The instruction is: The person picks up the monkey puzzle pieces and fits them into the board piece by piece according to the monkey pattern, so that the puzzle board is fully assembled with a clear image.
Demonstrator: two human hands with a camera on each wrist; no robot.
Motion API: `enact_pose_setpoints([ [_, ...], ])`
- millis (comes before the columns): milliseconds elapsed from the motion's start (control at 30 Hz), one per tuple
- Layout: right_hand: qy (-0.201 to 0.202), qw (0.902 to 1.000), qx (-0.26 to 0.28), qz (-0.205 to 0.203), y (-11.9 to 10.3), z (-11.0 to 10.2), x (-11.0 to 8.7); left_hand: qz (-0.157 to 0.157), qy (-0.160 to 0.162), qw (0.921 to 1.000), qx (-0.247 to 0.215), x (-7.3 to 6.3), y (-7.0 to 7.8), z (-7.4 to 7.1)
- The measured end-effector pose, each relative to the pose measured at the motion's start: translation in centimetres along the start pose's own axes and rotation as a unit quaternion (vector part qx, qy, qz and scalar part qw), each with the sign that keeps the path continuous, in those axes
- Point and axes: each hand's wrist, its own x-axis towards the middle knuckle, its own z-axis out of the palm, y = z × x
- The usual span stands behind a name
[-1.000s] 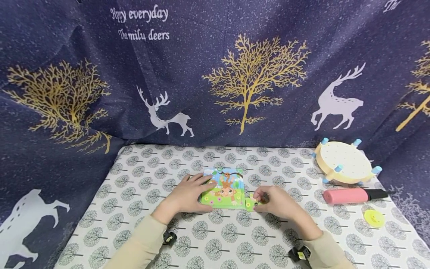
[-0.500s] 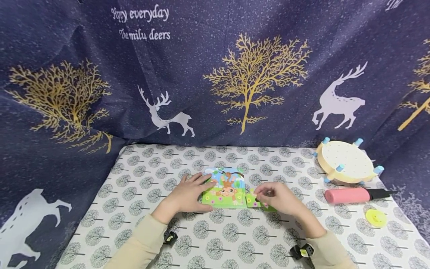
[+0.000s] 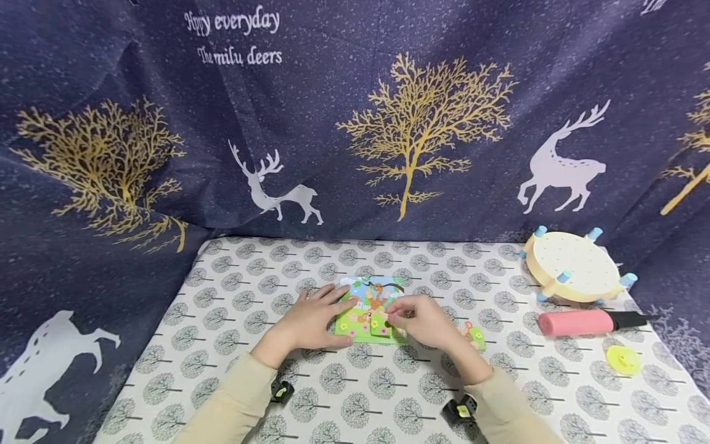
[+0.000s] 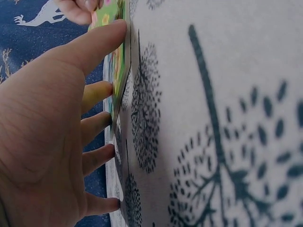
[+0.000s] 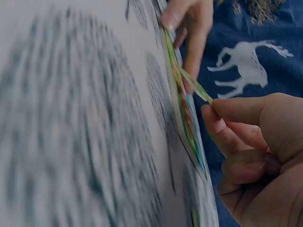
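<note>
A square monkey jigsaw puzzle lies flat on the cloth. My left hand rests on its left side with fingers spread, the thumb along the front edge; in the left wrist view that thumb lies on the board's edge. Between thumb and forefinger my right hand pinches a green puzzle piece with flowers on it. The piece tilts over the board, its lower edge close to the surface, as the right wrist view shows. A second puzzle piece lies on the cloth, partly hidden behind the right wrist.
At the right stand a round cream pegged toy with blue legs, a pink pump with a black nozzle, and a yellow disc. A tree-print cloth covers the table. Behind hangs a dark blue curtain.
My right hand has picked up the green puzzle piece from beside the board and carried it left over the puzzle. The second piece has come into view. My left hand stays put.
</note>
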Motion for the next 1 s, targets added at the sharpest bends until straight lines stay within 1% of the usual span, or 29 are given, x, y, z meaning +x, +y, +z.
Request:
enact_pose_setpoints([
  [233, 0.013, 0.9999, 0.002, -0.010, -1.1, 2.4, 1.3, -0.004, 0.002, 1.0000, 0.000, 0.2, 0.2, -0.1],
  [400, 0.022, 0.9995, -0.023, -0.009, -1.7, 3.5, 2.0, -0.004, 0.002, 1.0000, 0.000, 0.1, 0.1, -0.1],
  [600, 0.012, 0.9992, -0.038, -0.003, -2.4, 4.3, 2.6, -0.004, 0.007, 0.9999, -0.007, 0.1, 0.1, 0.1],
  [733, 0.001, 0.9991, -0.042, 0.000, -2.6, 4.8, 2.9, -0.005, 0.009, 0.9999, -0.002, 0.1, 0.1, 0.2],
  [1000, -0.004, 0.9986, -0.052, 0.005, -3.1, 5.0, 3.1, -0.012, 0.010, 0.9999, 0.003, 0.2, 0.0, 0.2],
])
